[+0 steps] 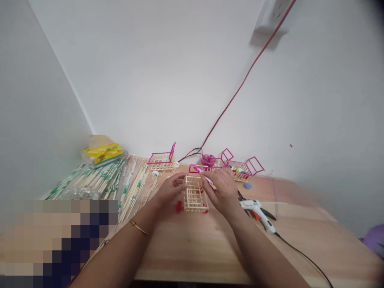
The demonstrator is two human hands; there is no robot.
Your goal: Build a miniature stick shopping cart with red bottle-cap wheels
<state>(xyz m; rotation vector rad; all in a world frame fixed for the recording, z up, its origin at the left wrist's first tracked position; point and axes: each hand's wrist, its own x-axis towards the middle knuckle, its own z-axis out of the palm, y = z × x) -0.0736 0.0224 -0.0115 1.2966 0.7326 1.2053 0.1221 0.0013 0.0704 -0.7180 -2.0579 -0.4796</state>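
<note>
A small cart-shaped frame of bare wooden sticks (194,196) stands on the table in front of me, with red pieces by its lower edges. My left hand (172,187) grips its far left corner between thumb and fingers. In my right hand (221,188) is a slim pink-and-white paintbrush (198,169), pinched with its pink end pointing left over the cart's far edge. Pink shows along a bar there. Just behind sits a clear cup of magenta paint (208,160). My right fingers hide part of the brush.
Similar carts with magenta rims stand at the back left (162,161) and back right (243,170). Bundled wooden sticks (99,178) and a yellow packet (103,153) lie left. A white glue gun (259,214) and dark-handled pliers (268,214) lie right; its cord trails forward. Another person's blurred arm is at lower left.
</note>
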